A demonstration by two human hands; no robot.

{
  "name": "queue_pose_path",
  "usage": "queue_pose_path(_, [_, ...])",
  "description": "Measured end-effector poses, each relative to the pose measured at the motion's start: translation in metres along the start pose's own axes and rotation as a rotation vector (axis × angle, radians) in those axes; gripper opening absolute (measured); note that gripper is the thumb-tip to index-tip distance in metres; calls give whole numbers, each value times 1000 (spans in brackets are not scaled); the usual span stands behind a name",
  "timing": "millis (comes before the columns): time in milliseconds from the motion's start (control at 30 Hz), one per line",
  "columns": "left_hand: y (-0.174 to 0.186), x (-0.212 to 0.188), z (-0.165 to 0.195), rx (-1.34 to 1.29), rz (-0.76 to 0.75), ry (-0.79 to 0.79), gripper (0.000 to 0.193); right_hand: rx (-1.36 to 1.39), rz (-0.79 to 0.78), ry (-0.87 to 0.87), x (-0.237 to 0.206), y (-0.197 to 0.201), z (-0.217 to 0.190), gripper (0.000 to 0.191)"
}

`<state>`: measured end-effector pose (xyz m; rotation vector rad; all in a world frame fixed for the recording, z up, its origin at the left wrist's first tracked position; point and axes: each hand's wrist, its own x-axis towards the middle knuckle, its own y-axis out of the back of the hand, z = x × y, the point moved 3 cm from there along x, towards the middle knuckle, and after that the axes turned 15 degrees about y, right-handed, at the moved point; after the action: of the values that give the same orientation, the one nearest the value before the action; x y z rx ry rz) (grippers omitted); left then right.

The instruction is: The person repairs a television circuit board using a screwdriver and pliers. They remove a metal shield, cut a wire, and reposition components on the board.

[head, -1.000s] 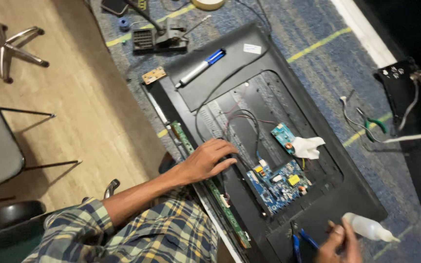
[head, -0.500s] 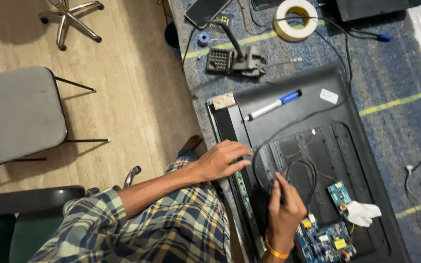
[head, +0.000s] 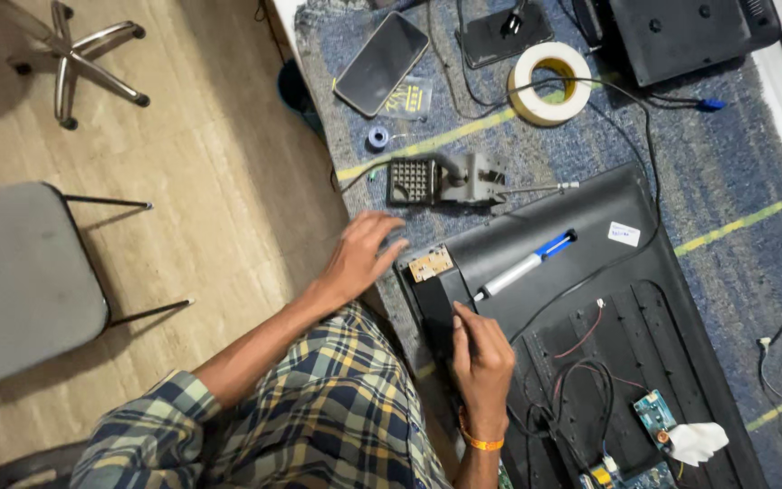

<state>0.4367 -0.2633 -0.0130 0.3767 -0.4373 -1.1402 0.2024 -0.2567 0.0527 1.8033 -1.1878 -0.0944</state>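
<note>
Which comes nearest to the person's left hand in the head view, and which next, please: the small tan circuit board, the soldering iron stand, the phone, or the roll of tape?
From the left hand:
1. Small tan circuit board, just to its right on the black panel's corner.
2. Soldering iron stand, above and right.
3. Phone, farther up the mat.
4. Roll of tape, far upper right.

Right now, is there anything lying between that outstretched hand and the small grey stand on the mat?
Nothing visible. The left hand hovers just short of the grey stand, with only bare blue mat between them.
</note>
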Motion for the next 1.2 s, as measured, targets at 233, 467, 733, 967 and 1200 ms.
queue_pose_path(233, [15,104,-24,97,105,-167,36,15,46,-53,52,-36,-15,17])
queue_pose_path(467, [-23,241,-51,26,225,-43,31,-58,60,-136,76,-41,-14,16])
queue_pose_path(733, [-57,330,-75,451,317,46,22,-127,127,-215,68,-23,-17,17])
queue_pose_path(967, [-2,212,-44,-58,161,14,10,-118,158,-232,29,-4,-22,19])
queue_pose_path(1200, [30,23,-12,-5,139,125,19,-97,219,-181,-43,42,-24,20])
